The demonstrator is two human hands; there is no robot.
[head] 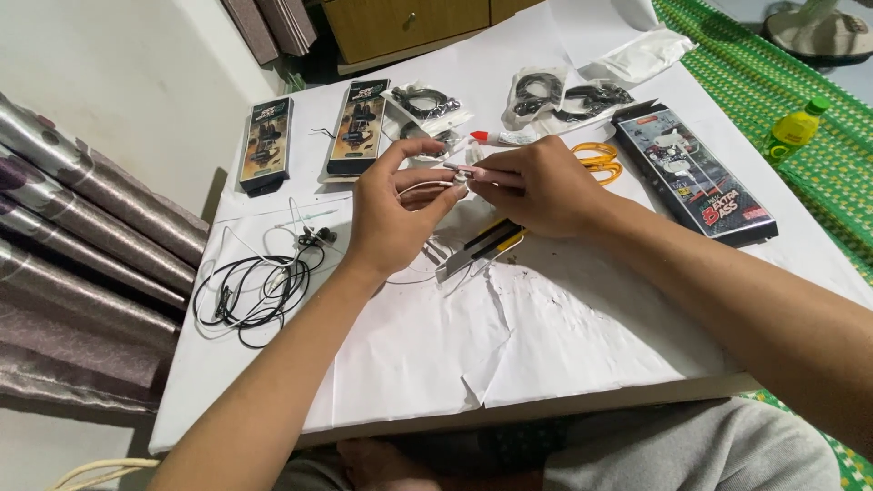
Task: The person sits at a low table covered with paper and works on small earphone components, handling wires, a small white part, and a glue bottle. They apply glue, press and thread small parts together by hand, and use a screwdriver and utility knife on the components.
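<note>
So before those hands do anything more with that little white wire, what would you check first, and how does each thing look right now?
1. Small white cable piece pinched by both hands: ok, left hand and right hand meet on it.
2. Utility knife out of the fingers' way: ok, it lies on the paper below the hands.
3. Knife blade retracted: cannot tell.
4. Orange scissors within reach: ok, just behind the right hand.
5. Tangled black earphone cables apart from the work: ok, they lie to the left.
6. Glue tube capped: ok, its red cap looks on.
</note>
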